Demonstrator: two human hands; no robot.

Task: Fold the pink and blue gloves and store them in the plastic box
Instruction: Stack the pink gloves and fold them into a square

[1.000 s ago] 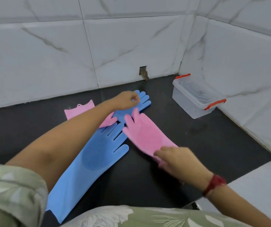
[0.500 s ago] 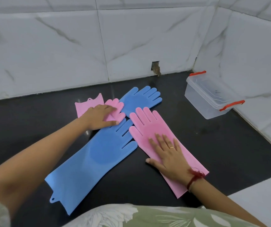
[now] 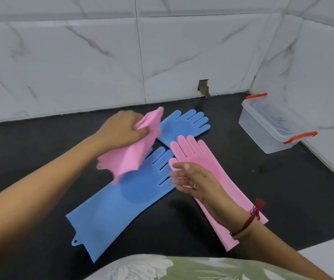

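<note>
Pink glove [image 3: 130, 152] bunched and lifted in the left hand [image 3: 121, 128].
Its fingers clamp the glove above the surface [image 3: 30, 158]; right hand [image 3: 194, 182] hovers, fingers apart, over another pink glove [image 3: 208, 170]; motion blurs the raised cuff.

Your left hand [image 3: 121, 130] has lifted the small pink glove [image 3: 129, 152] off the worktop; your right hand [image 3: 194, 182] has risen from the long pink glove [image 3: 218, 178].

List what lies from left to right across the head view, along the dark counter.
Left hand gripping a lifted pink glove → flat pink glove under the open right hand → lidded plastic box.
</note>
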